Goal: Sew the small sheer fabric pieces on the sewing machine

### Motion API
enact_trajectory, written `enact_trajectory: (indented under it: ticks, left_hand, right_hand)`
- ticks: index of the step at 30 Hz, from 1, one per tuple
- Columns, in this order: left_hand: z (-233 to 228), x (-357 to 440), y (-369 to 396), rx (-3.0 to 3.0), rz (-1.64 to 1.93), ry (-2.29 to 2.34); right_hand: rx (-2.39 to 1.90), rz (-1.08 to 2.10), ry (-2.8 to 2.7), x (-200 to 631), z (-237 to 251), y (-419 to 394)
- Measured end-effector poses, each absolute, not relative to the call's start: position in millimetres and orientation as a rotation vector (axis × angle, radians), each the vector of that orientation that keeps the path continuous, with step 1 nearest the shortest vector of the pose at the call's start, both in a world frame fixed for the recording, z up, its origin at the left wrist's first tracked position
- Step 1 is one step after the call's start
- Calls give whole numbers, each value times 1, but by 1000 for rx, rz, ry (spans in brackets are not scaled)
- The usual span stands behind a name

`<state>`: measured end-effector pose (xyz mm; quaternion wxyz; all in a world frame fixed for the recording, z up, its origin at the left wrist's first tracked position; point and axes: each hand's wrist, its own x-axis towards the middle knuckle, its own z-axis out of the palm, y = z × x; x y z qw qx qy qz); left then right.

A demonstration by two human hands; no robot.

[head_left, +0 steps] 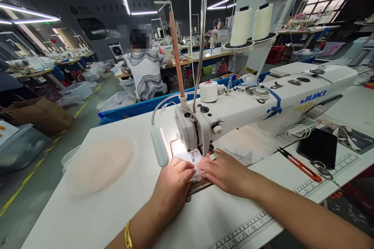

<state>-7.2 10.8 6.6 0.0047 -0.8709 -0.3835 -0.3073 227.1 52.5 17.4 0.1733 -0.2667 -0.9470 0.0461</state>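
A thin sheer white fabric (pixel 198 175) lies at the needle of the white sewing machine (pixel 233 114). My left hand (pixel 175 177) presses on its left side, fingers closed together at the cloth's edge. From the right, my right hand (pixel 223 173) pinches the same fabric close to the presser foot (pixel 193 156). Much of the cloth is hidden under the fingers. A lit lamp (pixel 160 146) shines on the spot from the left. Behind the machine arm, more pale sheer fabric (pixel 247 140) is bunched. On the table's left rests a rounded pale peach sheer piece (pixel 101 167).
To the right lie orange thread snips (pixel 300 165), a black phone (pixel 318 147) and a coiled cord (pixel 300 129). A printed ruler (pixel 248 227) runs along the front edge. Thread cones (pixel 241 27) stand behind. Another person (pixel 146 66) sits ahead at a table.
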Motion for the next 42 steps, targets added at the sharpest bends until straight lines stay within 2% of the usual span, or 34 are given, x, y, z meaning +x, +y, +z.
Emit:
enact_trajectory:
  ticks: [7, 14, 25, 42]
  left_hand:
    - [8, -5, 13, -2850, -1065, -1500]
    - [14, -8, 23, -2964, -1097, -1713]
    - [21, -4, -8, -2915, -957, -1153]
    - [20, -8, 4, -2754, -892, -1131]
  right_hand:
    - [-752, 184, -2563, 221, 8, 53]
    - [-837, 348, -2236, 214, 22, 50]
    - [-666, 226, -2745, 232, 23, 45]
    - [-744, 4, -2714, 227, 18, 47]
